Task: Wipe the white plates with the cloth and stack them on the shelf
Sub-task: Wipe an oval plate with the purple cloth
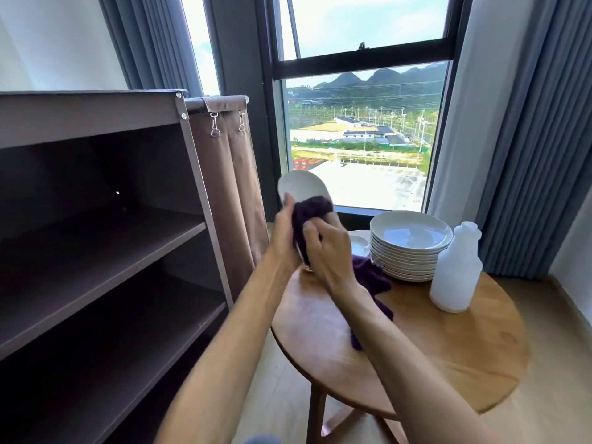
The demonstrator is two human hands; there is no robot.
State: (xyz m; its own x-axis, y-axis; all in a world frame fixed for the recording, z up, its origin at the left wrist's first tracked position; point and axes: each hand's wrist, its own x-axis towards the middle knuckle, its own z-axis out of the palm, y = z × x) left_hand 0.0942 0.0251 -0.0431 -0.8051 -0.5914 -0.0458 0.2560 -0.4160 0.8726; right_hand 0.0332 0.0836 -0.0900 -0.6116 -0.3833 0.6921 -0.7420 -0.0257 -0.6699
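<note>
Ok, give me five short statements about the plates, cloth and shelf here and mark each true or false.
1. The left hand holds a white round plate up off the table. True.
2. The right hand presses a dark purple cloth against that plate. True.
3. The dark brown shelf unit already holds a stack of plates. False: the shelves in view hold no plates.
4. The stack of white plates sits on the round wooden table. True.
5. The translucent white plastic bottle lies on its side on the floor. False: it stands upright on the table, beside the stack.
</note>
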